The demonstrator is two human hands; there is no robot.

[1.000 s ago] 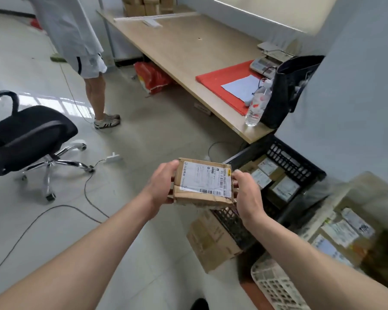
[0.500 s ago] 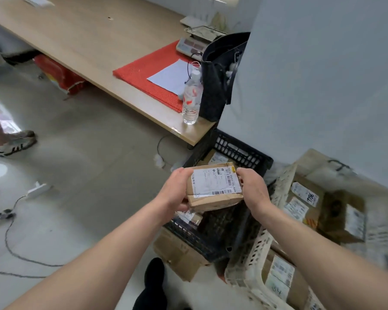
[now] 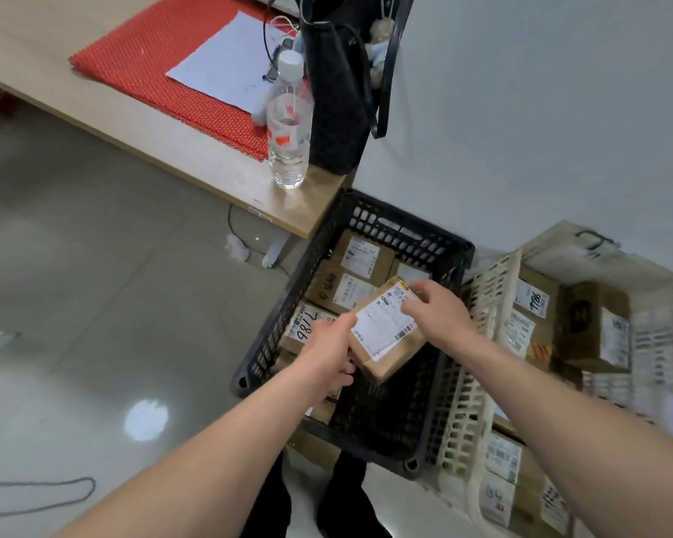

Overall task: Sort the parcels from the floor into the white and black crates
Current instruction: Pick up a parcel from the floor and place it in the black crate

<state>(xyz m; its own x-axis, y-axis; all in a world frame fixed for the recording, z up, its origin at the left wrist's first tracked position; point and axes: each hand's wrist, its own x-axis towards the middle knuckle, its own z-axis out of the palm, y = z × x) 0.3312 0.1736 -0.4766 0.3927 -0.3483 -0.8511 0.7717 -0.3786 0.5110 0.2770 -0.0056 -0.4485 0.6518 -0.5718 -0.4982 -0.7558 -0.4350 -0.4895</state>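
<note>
I hold a small brown cardboard parcel (image 3: pixel 385 335) with a white shipping label over the black crate (image 3: pixel 370 436). My left hand (image 3: pixel 327 351) grips its near left corner and my right hand (image 3: pixel 436 312) grips its far right edge. The parcel is tilted. Several labelled parcels lie in the far half of the black crate. To the right stands the white crate (image 3: pixel 467 401), which also holds several brown parcels.
A wooden desk (image 3: pixel 195 149) reaches to the black crate's far corner, carrying a red mat (image 3: pixel 152 60), a water bottle (image 3: pixel 288 122) and a black bag (image 3: pixel 339 91). A grey wall (image 3: pixel 541 110) runs behind both crates. A cable (image 3: pixel 36 495) lies on the floor at left.
I have stepped closer and looked down. Both hands have lowered the parcel over the black crate and turned it diagonally.
</note>
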